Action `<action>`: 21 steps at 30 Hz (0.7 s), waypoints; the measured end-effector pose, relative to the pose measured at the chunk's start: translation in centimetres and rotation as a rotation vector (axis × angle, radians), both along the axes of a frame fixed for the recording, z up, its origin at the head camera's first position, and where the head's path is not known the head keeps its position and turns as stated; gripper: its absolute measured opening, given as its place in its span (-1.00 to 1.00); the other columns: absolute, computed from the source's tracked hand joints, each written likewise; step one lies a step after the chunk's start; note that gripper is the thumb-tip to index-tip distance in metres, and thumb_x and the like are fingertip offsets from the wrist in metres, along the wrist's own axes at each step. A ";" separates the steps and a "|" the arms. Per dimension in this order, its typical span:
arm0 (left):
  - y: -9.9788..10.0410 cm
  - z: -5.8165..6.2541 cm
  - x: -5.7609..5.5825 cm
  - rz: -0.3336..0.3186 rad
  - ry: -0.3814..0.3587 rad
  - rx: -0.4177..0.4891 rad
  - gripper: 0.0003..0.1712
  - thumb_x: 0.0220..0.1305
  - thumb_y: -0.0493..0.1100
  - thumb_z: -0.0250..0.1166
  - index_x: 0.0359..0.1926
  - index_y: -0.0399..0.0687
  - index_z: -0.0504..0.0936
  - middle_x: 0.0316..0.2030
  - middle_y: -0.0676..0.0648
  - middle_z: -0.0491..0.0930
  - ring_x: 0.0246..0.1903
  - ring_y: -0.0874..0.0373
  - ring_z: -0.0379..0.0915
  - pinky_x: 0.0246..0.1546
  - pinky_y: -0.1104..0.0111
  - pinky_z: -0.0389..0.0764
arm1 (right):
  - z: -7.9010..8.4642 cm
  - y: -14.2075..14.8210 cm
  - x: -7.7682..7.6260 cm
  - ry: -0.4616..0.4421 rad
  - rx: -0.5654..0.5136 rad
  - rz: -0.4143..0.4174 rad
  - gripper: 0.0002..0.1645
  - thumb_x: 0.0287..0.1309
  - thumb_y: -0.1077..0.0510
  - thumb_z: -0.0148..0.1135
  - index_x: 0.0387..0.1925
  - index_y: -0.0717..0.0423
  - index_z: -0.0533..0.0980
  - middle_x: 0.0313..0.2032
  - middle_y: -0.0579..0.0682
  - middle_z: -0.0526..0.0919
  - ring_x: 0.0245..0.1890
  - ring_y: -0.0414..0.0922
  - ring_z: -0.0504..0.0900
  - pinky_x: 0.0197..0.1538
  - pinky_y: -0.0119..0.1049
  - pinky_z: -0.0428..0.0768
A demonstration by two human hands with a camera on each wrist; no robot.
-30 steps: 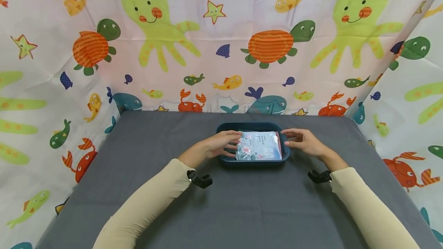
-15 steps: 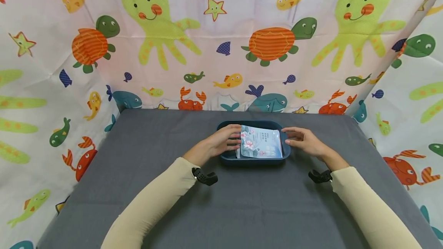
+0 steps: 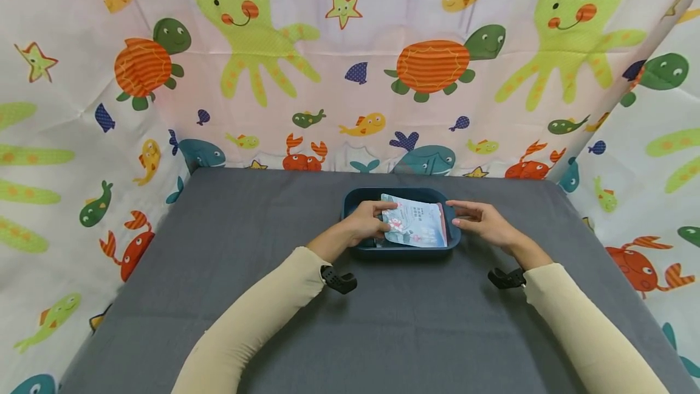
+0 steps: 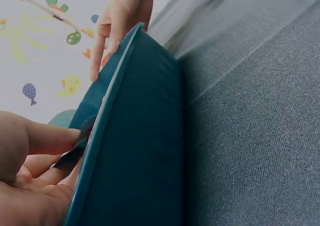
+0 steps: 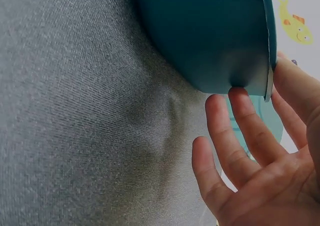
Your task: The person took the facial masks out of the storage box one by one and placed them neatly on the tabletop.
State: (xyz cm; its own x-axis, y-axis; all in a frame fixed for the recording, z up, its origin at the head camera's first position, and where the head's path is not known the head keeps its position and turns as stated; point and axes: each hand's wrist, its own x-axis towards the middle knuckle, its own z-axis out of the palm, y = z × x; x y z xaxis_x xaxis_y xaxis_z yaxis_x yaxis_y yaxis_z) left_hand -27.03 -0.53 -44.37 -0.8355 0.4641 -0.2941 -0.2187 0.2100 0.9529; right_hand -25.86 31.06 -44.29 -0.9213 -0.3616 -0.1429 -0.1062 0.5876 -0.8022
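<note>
A light blue flat sachet (image 3: 418, 224) with pink flowers and printed lettering lies tilted over the dark teal plastic tub (image 3: 401, 252), its left end raised. My left hand (image 3: 365, 222) pinches that end between thumb and fingers. The left wrist view shows this hand (image 4: 37, 171) at the rim of the tub (image 4: 145, 121), holding a dark thin edge. At the tub's other end, my right hand (image 3: 483, 224) touches the rim and outer wall with fairly straight, spread fingers. Its fingertips (image 5: 240, 98) meet the wall in the right wrist view. Other sachets underneath are mostly hidden.
A grey cloth (image 3: 415, 333) covers the table under the tub. Behind and at both sides hang white curtains (image 3: 355, 35) printed with sea animals. Each wrist wears a black strap, such as the left wrist strap (image 3: 339, 280).
My left hand has moved right and now pinches the sachet's left end. The sachet's left end has risen and its face has turned slightly. My right hand stays at the tub's right end.
</note>
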 end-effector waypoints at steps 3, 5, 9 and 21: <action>-0.4 0.2 0.1 0.025 0.001 0.024 -0.31 0.33 -0.53 0.15 0.44 -0.07 0.41 0.42 -0.26 0.38 -0.27 0.16 0.57 -0.26 0.33 0.66 | -0.1 -0.1 0.0 -0.002 0.002 0.001 -0.32 0.44 -0.01 0.17 0.48 0.10 0.29 0.40 0.38 0.36 0.31 0.32 0.45 0.27 0.18 0.54; -0.8 0.4 0.1 0.034 0.001 0.045 -0.30 0.34 -0.53 0.15 0.45 -0.06 0.40 0.42 -0.27 0.37 -0.26 0.15 0.58 -0.21 0.31 0.69 | -0.1 -0.1 0.0 -0.007 0.002 0.002 -0.31 0.45 -0.01 0.17 0.49 0.09 0.28 0.40 0.38 0.36 0.32 0.33 0.44 0.27 0.18 0.54; -1.7 0.8 0.3 0.050 -0.015 0.100 -0.29 0.35 -0.52 0.15 0.47 -0.07 0.36 0.45 -0.29 0.30 -0.18 0.15 0.61 -0.07 0.24 0.73 | -0.1 -0.1 0.1 -0.021 -0.007 0.005 -0.31 0.45 0.00 0.16 0.50 0.11 0.27 0.38 0.40 0.38 0.31 0.33 0.44 0.25 0.14 0.57; -7.9 3.8 1.0 0.043 0.014 0.222 -0.28 0.41 -0.49 0.10 0.52 0.00 0.28 0.50 -0.13 0.27 -0.11 0.21 0.58 -0.08 0.36 0.69 | 0.0 0.0 -0.2 -0.025 -0.017 0.014 -0.30 0.43 0.00 0.19 0.49 0.09 0.27 0.38 0.39 0.38 0.31 0.32 0.44 0.24 0.14 0.58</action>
